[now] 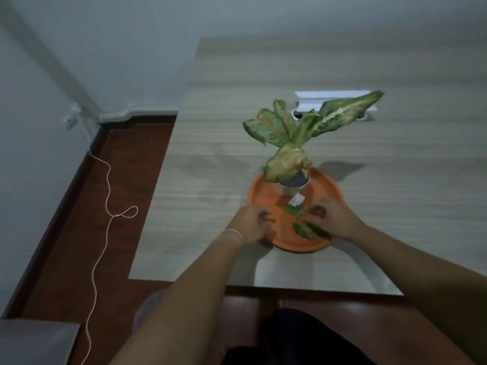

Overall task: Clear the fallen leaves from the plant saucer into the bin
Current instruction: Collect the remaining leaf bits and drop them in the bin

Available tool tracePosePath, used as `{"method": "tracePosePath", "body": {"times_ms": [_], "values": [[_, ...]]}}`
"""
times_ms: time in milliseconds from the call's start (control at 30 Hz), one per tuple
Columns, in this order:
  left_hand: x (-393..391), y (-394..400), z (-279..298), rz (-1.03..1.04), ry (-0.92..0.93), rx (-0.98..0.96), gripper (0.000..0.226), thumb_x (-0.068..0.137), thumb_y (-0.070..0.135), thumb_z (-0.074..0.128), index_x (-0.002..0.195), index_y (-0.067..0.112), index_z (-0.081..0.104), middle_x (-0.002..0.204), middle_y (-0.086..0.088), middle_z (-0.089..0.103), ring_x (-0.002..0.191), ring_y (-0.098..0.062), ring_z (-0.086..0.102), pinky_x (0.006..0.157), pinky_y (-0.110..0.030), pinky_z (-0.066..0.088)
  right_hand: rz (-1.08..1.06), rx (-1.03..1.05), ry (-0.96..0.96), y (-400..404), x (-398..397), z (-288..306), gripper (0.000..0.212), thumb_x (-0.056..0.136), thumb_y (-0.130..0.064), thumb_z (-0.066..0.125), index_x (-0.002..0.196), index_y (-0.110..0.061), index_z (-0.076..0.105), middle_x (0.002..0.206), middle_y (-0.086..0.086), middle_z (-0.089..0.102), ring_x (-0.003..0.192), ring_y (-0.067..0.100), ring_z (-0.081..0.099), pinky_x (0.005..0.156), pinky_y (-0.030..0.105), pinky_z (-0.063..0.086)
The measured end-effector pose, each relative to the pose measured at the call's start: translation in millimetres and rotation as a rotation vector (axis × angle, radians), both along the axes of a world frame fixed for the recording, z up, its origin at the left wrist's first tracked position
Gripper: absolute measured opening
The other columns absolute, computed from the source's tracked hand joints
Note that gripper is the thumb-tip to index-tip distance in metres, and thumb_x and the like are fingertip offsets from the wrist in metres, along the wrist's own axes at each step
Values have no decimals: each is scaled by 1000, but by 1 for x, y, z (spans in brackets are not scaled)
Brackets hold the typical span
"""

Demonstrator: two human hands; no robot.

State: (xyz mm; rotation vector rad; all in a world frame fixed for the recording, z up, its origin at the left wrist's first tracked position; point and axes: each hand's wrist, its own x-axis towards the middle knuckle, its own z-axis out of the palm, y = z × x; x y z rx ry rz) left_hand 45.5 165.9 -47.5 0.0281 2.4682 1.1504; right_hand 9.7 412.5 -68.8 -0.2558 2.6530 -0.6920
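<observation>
Dim room, pale wall, dark red-brown floor on the left with a white cord (105, 196) snaking across it from a wall socket. Wood-grain table (210, 159) fills the middle and right.

Left hand (250, 223) sits at the near-left rim of the orange saucer (266, 196), fingers curled in; blurred, so can't tell if it's pinching a leaf or just bracing the rim. Thin band on that wrist.

Saucer holds a small white pot (292, 189) with a variegated plant (303, 127), set toward the back. Fallen leaves (300, 225) lie in the near half of the saucer, in front of the pot, between the two hands. Small white tag beside the pot base.

Right hand (332, 218) is over the near-right part, fingers closed down onto the leaf pile; looks like a pinch on the green scraps, grip not fully clear.

Bin not identifiable; a greyish round shape under the table edge near the left forearm may be it, unsure.

Step in hand, my read: gathering. Do it well by sweeping scraps into one clump against the rim, left hand steadying the saucer so the pot doesn't tip, lift in one pinch rather than many. Watch the low hanging leaf over the pot; don't tear it.
</observation>
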Motion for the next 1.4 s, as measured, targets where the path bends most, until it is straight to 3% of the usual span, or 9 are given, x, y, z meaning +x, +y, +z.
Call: {"method": "tracePosePath", "body": {"times_ms": [167, 267, 367, 500, 600, 733, 900, 1100, 1400], "values": [[-25, 53, -36, -436, 66, -288, 50, 73, 25, 58, 122, 15, 57, 126, -13, 59, 110, -33, 58, 92, -41, 52, 10, 157, 14, 10, -1, -29, 46, 66, -68, 61, 90, -29, 58, 95, 0, 62, 90, 20, 58, 73, 32, 45], [-34, 67, -50, -547, 121, -384, 66, 75, 21, 61, 137, 7, 44, 143, -16, 45, 126, -36, 47, 102, -43, 45, 15, 162, 1, -1, 2, -32, 58, 64, -65, 66, 100, -20, 62, 100, 3, 58, 93, 22, 55, 79, 37, 50], [-36, 71, -55, -604, 192, -426, 73, 81, 21, 59, 147, 6, 32, 152, -16, 35, 135, -35, 38, 110, -43, 37, 67, 187, 24, -2, 1, -35, 48, 73, -48, 69, 108, -16, 64, 105, 7, 57, 99, 26, 57, 84, 37, 49], [-31, 59, -58, -616, 269, -487, 53, 87, 33, 46, 133, 8, 51, 140, -13, 49, 121, -37, 50, 98, -43, 44, 147, 195, 31, 11, -3, -35, 39, 84, -30, 64, 121, -17, 63, 112, 7, 58, 101, 27, 59, 83, 34, 48], [-28, 45, -52, -706, 258, -564, 47, 84, 35, 52, 124, 10, 59, 134, -11, 53, 114, -35, 52, 97, -44, 44, 139, 169, 40, 13, -4, -32, 40, 85, -41, 62, 119, -19, 65, 109, 4, 59, 98, 23, 59, 81, 34, 49], [-31, 46, -43, -653, 288, -541, 52, 81, 32, 49, 128, 11, 55, 134, -11, 51, 116, -34, 50, 95, -41, 43, 140, 141, 33, 0, -2, -32, 53, 77, -56, 66, 118, -23, 61, 109, 1, 60, 101, 22, 58, 84, 36, 51], [-38, 67, -49, -603, 313, -485, 64, 83, 27, 54, 143, 7, 40, 149, -13, 40, 130, -33, 44, 106, -43, 40, 192, 172, 109, -6, 0, -39, 55, 80, -39, 67, 129, -20, 52, 120, 5, 52, 113, 26, 51, 92, 37, 47], [-19, 49, -60, -673, 235, -487, 59, 76, 26, 67, 127, -2, 53, 138, -20, 48, 116, -39, 52, 98, -49, 47, 352, 240, 163, 2, -9, -45, 75, 80, -53, 59, 146, -24, 37, 124, 8, 49, 112, 28, 49, 96, 40, 46], [-14, 33, -45, -639, 163, -476, 40, 86, 26, 56, 122, 8, 60, 124, -14, 57, 107, -34, 55, 93, -42, 48, 516, 247, 162, 13, -18, -43, 55, 84, -44, 57, 137, -33, 51, 123, 6, 51, 110, 27, 53, 91, 42, 50]]}}
